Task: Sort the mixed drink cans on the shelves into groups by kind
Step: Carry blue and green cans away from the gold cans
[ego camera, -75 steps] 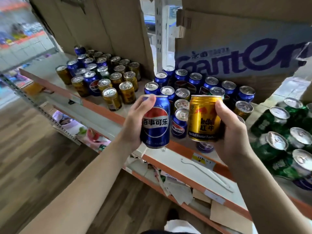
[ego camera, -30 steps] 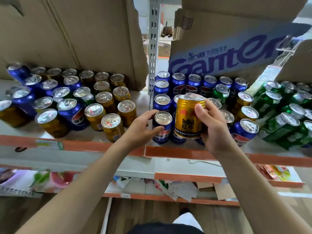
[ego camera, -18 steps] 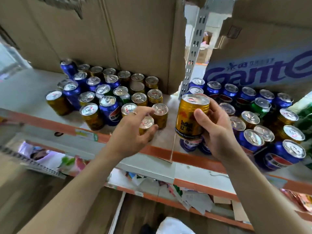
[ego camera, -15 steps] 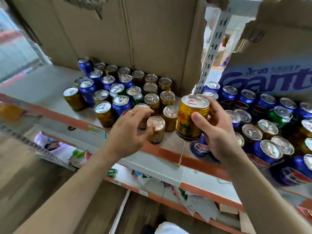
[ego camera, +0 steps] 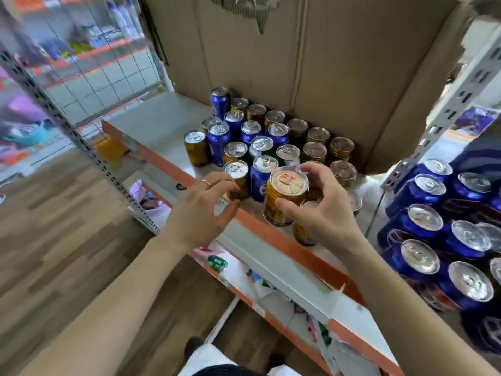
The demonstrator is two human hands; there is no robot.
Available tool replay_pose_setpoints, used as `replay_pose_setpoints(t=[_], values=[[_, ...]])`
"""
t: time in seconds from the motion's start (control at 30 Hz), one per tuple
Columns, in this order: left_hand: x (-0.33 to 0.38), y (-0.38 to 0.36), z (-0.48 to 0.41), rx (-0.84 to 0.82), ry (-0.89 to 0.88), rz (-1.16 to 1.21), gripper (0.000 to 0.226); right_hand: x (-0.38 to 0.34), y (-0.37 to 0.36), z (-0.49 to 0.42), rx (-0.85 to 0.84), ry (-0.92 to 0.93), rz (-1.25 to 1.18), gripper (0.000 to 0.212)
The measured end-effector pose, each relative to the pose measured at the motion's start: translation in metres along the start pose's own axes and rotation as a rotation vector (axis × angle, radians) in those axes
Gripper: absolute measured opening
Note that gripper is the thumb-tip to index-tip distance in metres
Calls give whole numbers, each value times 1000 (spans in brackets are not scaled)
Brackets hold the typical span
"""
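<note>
Gold can [ego camera: 287, 196] lowered, gripped by right hand [ego camera: 322, 215], left hand [ego camera: 202, 210] spread, blue cans [ego camera: 423, 221] blurred

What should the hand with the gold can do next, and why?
Probably set the gold can, gripped by the right hand, down on the shelf beside the front gold can: it hangs just over the shelf's front edge, and that neighbour looks the same kind.

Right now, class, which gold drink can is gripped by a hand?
The gold metal can in the right hand, thumb in front and fingers behind it; no hand curls round any other gold can.
</note>
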State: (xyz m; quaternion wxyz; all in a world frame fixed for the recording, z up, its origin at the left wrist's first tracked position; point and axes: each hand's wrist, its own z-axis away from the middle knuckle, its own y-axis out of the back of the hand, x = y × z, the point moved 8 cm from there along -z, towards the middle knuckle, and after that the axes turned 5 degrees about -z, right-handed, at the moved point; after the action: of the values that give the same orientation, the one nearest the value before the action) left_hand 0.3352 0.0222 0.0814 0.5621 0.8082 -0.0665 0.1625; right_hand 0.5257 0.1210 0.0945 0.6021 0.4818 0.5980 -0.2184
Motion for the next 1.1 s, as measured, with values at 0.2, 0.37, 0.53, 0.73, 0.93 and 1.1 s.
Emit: replay_pose_setpoints(t=[0.2, 0.37, 0.53, 0.73, 0.93, 1.1], values=[[-37, -10, -11, -62, -13, 35, 36, 18, -38, -12, 54, 8, 382, 71], [-63, -27, -33, -130, -141, 69, 40, 33, -60, -18, 124, -8, 630, 67], [-89, -34, -53, -190, -267, 120, 41, 33, -68, -20, 161, -104, 774, 71], [-107, -35, -68, -248, -413, 193, 41, 17, -74, -18, 222, -189, 849, 67], [-106, -40, -69, -326, -526, 219, 45, 16, -76, -21, 224, -299, 914, 70], [-95, -49, -70, -268, -545, 197, 50, 32, -62, -21, 166, -339, 1023, 72]])
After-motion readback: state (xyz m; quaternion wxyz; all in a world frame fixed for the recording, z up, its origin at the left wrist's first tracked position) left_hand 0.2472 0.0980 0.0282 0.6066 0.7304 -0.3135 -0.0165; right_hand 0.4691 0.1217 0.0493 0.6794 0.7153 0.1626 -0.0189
